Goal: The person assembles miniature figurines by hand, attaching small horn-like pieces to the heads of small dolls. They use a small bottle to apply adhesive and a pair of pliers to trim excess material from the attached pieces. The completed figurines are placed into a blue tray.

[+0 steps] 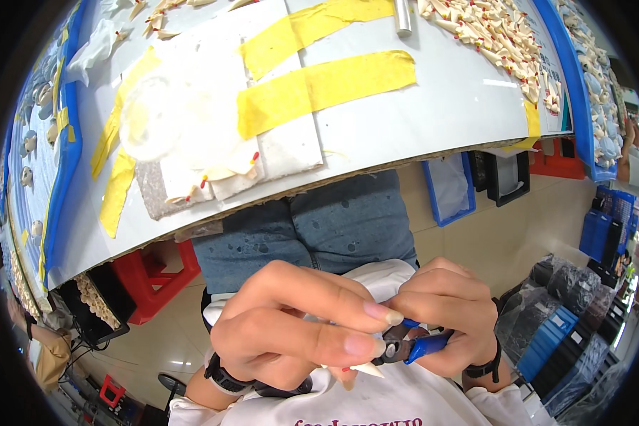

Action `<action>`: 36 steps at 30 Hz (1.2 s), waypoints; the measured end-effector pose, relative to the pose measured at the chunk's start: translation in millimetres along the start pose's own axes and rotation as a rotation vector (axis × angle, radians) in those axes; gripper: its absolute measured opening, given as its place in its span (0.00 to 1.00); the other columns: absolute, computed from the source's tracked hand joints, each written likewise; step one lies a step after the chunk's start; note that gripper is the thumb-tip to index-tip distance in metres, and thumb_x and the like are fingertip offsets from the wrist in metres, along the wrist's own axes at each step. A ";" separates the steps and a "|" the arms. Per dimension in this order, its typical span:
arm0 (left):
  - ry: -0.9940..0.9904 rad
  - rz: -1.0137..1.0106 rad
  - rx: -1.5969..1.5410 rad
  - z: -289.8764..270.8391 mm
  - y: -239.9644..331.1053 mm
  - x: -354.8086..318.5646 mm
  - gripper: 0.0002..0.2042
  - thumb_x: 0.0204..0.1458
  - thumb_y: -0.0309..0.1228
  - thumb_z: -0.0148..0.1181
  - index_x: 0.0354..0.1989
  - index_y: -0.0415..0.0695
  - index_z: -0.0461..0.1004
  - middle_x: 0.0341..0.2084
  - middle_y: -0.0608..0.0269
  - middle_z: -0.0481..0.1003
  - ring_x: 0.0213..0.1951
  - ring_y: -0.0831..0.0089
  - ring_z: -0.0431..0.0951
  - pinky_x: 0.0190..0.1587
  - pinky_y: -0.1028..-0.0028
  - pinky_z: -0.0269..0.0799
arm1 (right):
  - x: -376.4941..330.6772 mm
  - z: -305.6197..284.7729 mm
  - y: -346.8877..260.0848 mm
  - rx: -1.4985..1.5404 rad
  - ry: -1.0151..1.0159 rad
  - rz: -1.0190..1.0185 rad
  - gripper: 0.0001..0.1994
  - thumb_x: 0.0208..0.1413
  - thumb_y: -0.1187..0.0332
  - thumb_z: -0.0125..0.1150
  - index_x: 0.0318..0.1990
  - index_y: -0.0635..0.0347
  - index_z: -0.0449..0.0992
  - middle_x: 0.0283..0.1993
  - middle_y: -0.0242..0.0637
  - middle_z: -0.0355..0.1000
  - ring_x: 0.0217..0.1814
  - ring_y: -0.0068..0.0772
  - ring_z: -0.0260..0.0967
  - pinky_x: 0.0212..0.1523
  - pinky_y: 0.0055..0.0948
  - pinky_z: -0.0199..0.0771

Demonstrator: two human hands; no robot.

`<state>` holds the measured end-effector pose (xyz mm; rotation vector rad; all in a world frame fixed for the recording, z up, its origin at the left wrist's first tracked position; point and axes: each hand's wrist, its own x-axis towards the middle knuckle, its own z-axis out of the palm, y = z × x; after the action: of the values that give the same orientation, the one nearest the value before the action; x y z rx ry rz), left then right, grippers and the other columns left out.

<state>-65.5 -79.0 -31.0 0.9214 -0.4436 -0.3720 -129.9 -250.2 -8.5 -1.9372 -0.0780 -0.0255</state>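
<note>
Over my lap, both hands are close together. My right hand (451, 312) is closed round the blue handles of small pliers or nippers (427, 346), whose dark metal jaws point toward my left fingers. My left hand (284, 323) is pinched beside those jaws. A small cream cone-shaped piece (368, 370) with a bit of red shows under its fingertips, partly hidden. Whether the jaws touch the piece, I cannot tell. Similar red-tipped cream pieces (204, 182) lie along the near edge of a white pad (291, 153) on the table.
Yellow tape strips (326, 89) cross the pad, near a whitish round patch (149, 117). A metal rod (402, 18) and a heap of cream pieces (490, 42) lie at the far right. Blue-rimmed trays (67, 156) flank the table. Red stools (149, 280) and wrapped crates (554, 341) stand below.
</note>
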 end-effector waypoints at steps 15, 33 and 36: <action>-0.043 -0.029 0.073 -8.0 -3.8 1.7 0.14 0.38 0.06 0.51 0.34 0.32 0.74 0.36 0.45 0.71 0.31 0.64 0.78 0.27 0.75 0.78 | -5.6 -6.3 -10.1 -0.524 0.050 -0.055 0.17 0.36 0.71 0.61 0.39 0.50 0.78 0.30 0.24 0.66 0.31 0.26 0.60 0.37 0.27 0.56; -0.213 0.091 0.380 -15.0 -0.8 9.3 0.07 0.46 0.21 0.60 0.32 0.38 0.68 0.31 0.48 0.69 0.28 0.62 0.78 0.26 0.72 0.77 | -15.7 -7.2 -32.7 -0.975 0.132 -0.032 0.11 0.47 0.66 0.58 0.39 0.36 0.77 0.34 0.21 0.59 0.37 0.24 0.54 0.40 0.30 0.52; -0.205 0.056 0.377 -14.3 1.5 8.8 0.08 0.45 0.20 0.60 0.33 0.38 0.69 0.32 0.48 0.69 0.28 0.61 0.78 0.27 0.72 0.77 | -15.8 -7.9 -32.6 -0.949 0.132 -0.022 0.11 0.47 0.65 0.58 0.39 0.36 0.77 0.34 0.22 0.59 0.37 0.24 0.54 0.39 0.30 0.51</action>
<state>-50.5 -72.8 -35.4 1.2389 -0.7432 -0.3386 -147.7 -246.6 23.9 -2.8750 0.0074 -0.2418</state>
